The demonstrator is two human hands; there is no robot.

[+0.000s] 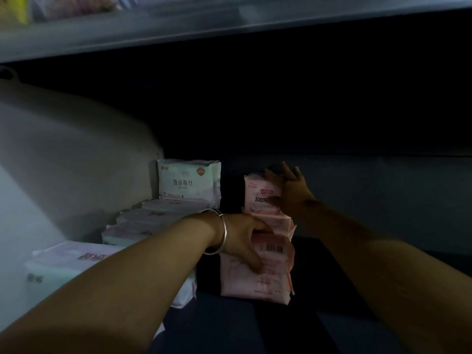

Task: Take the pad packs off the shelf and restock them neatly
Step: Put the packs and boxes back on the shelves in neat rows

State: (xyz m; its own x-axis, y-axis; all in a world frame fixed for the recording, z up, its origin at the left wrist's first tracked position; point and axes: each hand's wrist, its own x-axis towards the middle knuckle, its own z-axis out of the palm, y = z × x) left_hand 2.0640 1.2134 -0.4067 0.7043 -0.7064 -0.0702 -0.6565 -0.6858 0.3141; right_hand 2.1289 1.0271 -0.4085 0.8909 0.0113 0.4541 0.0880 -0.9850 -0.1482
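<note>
Under dim shelving, dark shelf (383,200)

Dim shelf bay, lit only from the left

A pale side wall (63,154) catches the light at left, while the back of the bay (306,103) falls into near-black shadow. A grey upper shelf (229,26) crosses overhead, blurred goods along it. The dark lower shelf (383,180) runs off to the right.
</note>
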